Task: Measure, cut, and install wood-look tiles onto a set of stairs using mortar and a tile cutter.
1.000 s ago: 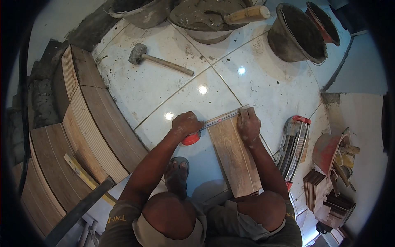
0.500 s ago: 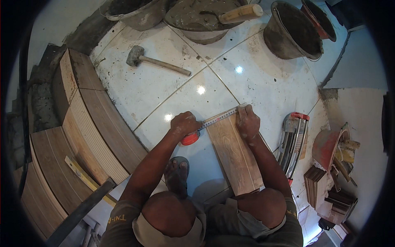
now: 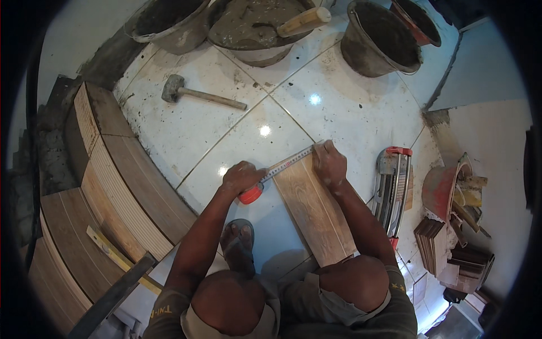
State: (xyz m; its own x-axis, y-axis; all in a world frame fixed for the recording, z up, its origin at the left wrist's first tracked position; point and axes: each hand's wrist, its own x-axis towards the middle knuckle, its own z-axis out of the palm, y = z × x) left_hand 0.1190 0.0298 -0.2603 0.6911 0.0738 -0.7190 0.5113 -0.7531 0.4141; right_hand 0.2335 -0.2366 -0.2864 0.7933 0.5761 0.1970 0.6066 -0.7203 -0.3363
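A wood-look plank (image 3: 313, 212) stretches across the white floor (image 3: 197, 133) from the right knee (image 3: 354, 284). The left hand (image 3: 243, 176) has its fingers closed round a red tape measure (image 3: 250, 194); the right hand (image 3: 329, 165) clamps its fingers on the blade (image 3: 288, 164) at the plank's far right corner. Beyond are a mallet (image 3: 208, 98) and a mortar tub (image 3: 254, 57).

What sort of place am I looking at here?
Probably an interior under renovation: wood-look tiled steps, a basin of grey mortar, and what looks like a tile cutter.
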